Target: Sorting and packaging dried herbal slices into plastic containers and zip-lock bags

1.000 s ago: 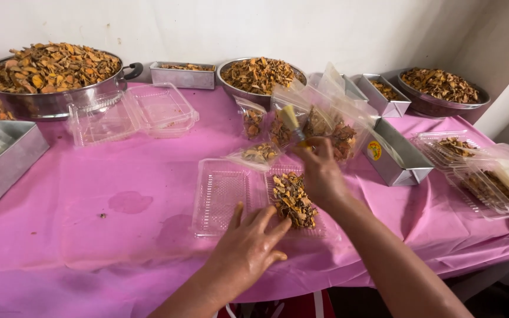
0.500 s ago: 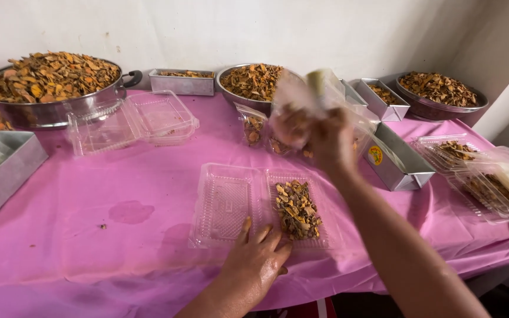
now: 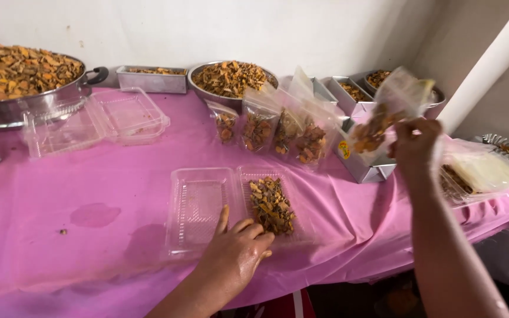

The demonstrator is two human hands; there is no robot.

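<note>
Since half a second ago the right hand (image 3: 415,147) has swung out toward 2 o'clock, fingers pinched on a clear snack bag (image 3: 387,115) held tilted above a metal tin (image 3: 363,168). Left hand (image 3: 237,250), fingers loosely spread, rests on the open clamshell tray (image 3: 198,209) holding brown snack mix (image 3: 271,205).

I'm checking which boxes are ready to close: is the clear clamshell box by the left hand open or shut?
Open. The clamshell box lies spread flat, its lid half empty, dried pieces in the other; the left hand rests on it.

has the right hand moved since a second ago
Yes. The right hand was low over the filled half of the open clamshell box; now it is lifted up and to the right, beside the metal tray, holding a clear snack bag.
</note>
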